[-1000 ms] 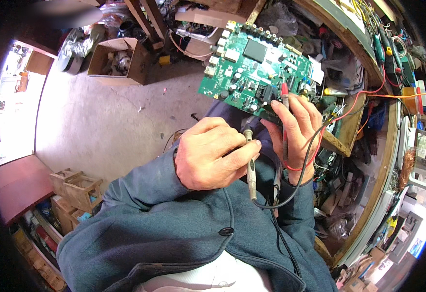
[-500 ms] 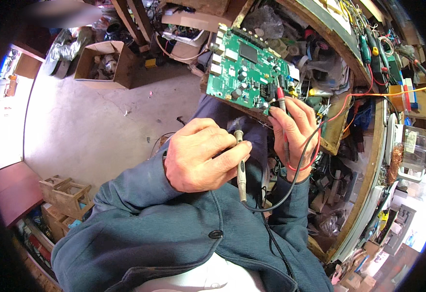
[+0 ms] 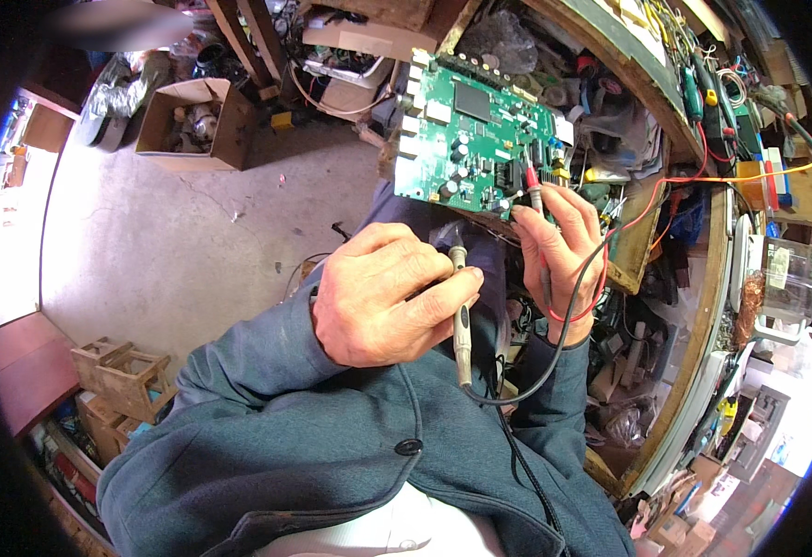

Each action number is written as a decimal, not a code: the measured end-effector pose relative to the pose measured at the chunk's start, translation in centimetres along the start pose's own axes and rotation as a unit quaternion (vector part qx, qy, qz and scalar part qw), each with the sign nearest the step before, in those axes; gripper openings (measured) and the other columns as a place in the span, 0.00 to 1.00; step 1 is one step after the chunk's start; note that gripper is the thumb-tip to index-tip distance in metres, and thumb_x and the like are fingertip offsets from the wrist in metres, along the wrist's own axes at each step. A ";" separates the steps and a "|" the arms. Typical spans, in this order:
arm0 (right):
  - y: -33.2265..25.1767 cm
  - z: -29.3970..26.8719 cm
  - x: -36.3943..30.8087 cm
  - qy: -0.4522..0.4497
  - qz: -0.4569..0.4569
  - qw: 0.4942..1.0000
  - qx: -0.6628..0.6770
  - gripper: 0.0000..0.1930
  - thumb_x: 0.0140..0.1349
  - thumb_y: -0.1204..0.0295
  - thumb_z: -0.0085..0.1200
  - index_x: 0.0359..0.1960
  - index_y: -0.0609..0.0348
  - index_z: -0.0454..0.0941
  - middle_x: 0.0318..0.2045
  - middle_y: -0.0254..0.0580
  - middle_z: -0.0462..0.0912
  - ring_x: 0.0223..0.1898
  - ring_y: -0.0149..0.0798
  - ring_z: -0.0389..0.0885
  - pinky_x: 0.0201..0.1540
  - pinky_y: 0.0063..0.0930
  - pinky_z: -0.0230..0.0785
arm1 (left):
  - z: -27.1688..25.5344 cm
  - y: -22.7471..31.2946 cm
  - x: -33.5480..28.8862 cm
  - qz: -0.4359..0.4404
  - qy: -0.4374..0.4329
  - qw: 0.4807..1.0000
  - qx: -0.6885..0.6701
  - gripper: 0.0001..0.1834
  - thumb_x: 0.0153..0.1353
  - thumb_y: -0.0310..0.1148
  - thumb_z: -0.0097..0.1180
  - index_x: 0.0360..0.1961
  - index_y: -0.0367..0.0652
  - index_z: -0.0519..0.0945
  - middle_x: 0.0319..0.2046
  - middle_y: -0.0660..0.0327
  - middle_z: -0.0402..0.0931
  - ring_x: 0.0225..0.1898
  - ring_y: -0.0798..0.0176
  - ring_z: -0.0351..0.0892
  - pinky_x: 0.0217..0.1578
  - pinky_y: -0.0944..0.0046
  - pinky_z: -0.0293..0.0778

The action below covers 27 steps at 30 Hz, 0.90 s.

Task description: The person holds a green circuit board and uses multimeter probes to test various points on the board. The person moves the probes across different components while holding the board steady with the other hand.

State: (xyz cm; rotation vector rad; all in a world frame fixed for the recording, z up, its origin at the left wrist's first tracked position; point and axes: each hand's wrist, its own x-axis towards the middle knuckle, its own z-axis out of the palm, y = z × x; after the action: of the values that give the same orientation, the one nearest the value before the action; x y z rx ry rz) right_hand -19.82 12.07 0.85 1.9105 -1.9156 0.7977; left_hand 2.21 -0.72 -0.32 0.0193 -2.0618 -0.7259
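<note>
1. A cardboard box (image 3: 232,135) stands open on the floor, with a jumble of pale, roundish things inside that I can't make out.
2. Farther back, a white tub (image 3: 375,76) holds dark odds and ends.
3. On the right-hand side, a clear plastic container (image 3: 800,265) sits among the clutter; its contents are hard to tell.
4. The green circuit board (image 3: 437,144) lies tilted just beyond the person's hands, above the knees, its face crowded with chips and connectors.
5. The left hand (image 3: 383,297) pinches a grey probe (image 3: 463,339) between thumb and fingers, apart from the board.
6. The right hand (image 3: 562,241) grips a red-tipped probe (image 3: 533,190), pointed at black parts near the board's lower right; whether the tip touches, I can't tell.
7. That hand hides some of the board's lower right corner, and a black lead (image 3: 568,325) crosses in front of its wrist beside a red lead (image 3: 601,290).
8. A bare grey floor (image 3: 183,241) spreads out to the left, with a small wooden stand (image 3: 137,376) nearer the person.
9. Wood-edged shelving (image 3: 694,371) packed with cables and scraps lines the right.
</note>
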 end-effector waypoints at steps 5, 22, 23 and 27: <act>-0.1 0.1 -0.1 0.003 0.002 1.000 0.004 0.16 0.49 0.80 0.72 0.42 0.55 0.89 0.46 0.51 0.88 0.49 0.55 0.87 0.51 0.46 0.81 | 0.2 -0.1 -0.1 0.005 0.003 1.000 -0.001 0.22 0.47 0.25 0.76 0.46 0.42 0.86 0.32 0.63 0.82 0.31 0.61 0.84 0.38 0.60 0.78; -0.5 0.3 -0.1 0.046 0.036 0.997 0.048 0.18 0.52 0.82 0.71 0.46 0.57 0.88 0.46 0.51 0.88 0.49 0.55 0.87 0.52 0.45 0.81 | 0.2 -0.2 0.1 0.001 0.004 1.000 -0.006 0.22 0.49 0.25 0.77 0.48 0.42 0.86 0.33 0.62 0.83 0.31 0.60 0.83 0.39 0.59 0.78; -0.5 0.4 -0.1 0.058 0.039 0.996 0.055 0.17 0.53 0.83 0.71 0.46 0.57 0.88 0.46 0.52 0.88 0.48 0.55 0.87 0.52 0.45 0.81 | 0.1 -0.2 0.1 0.000 0.000 1.000 -0.003 0.22 0.49 0.26 0.77 0.48 0.42 0.86 0.33 0.62 0.83 0.31 0.60 0.83 0.39 0.59 0.78; -0.5 0.8 -0.5 0.093 0.071 0.989 0.095 0.16 0.59 0.83 0.68 0.49 0.61 0.86 0.46 0.51 0.90 0.47 0.54 0.89 0.54 0.43 0.81 | 0.0 -0.5 0.3 -0.004 -0.015 1.000 0.018 0.22 0.51 0.26 0.76 0.49 0.43 0.86 0.36 0.61 0.83 0.33 0.58 0.83 0.40 0.58 0.78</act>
State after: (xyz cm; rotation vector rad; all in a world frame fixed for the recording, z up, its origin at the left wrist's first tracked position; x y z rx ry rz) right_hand -19.21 12.00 -0.03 1.7435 -1.9357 1.1967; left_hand 1.97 -1.23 -0.36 0.0379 -2.1046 -0.6975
